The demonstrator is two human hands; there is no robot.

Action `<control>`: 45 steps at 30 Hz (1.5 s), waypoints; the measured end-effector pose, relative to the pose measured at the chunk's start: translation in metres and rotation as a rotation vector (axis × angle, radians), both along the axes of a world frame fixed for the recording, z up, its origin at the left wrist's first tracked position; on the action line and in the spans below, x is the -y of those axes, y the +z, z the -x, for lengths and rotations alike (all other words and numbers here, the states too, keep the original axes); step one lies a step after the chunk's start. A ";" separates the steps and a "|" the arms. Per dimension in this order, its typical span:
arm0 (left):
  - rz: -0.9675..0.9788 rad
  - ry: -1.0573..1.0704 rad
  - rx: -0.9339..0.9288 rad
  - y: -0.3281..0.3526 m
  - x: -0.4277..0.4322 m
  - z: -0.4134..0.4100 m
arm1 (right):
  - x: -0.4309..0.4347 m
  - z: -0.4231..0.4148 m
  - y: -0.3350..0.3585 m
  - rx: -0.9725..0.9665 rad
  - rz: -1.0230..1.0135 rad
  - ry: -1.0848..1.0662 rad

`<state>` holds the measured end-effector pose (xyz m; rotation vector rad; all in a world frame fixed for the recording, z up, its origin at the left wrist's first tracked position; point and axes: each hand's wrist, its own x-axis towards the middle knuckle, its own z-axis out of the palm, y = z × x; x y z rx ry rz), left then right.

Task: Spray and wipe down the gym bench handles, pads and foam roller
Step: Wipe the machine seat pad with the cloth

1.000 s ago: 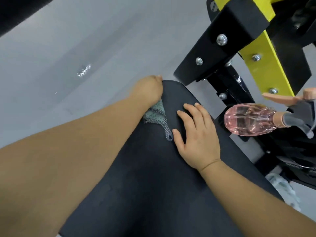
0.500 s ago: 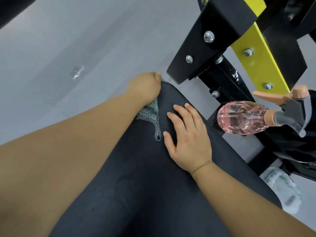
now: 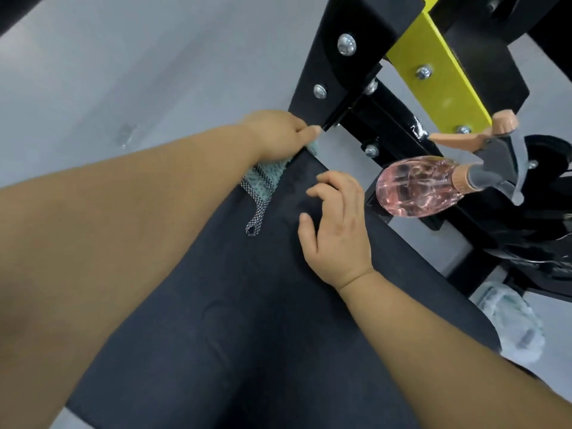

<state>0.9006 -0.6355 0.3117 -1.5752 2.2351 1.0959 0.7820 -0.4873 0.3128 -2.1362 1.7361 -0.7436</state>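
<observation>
**Cloth reaches the far end of the pad**

The left hand (image 3: pixel 275 136) grips the green cloth (image 3: pixel 263 181), bunched under its fingers. Since a second ago it has pushed to the far edge of the black pad (image 3: pixel 247 305), just beside the black bracket (image 3: pixel 340 57). The right hand (image 3: pixel 337 230), flat before, now holds nothing and rests bent fingertips on the pad. This pass along the pad looks about finished; handles and foam roller are not in view. The pink spray bottle (image 3: pixel 414 187) sits unused just right of the pad. No brand, label or writing can be read.
</observation>
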 end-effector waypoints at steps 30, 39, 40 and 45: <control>0.377 -0.353 -0.135 0.021 -0.119 0.116 | -0.071 0.098 0.020 -0.153 0.016 -0.117; 0.434 -0.303 0.152 0.003 -0.079 0.079 | -0.068 0.097 0.026 -0.369 -0.008 -0.137; 0.449 -0.265 0.130 0.006 -0.089 0.087 | -0.070 0.096 0.028 -0.357 -0.013 -0.138; 0.415 -0.228 -0.087 0.025 -0.145 0.135 | -0.112 0.113 0.055 -0.244 -0.076 -0.321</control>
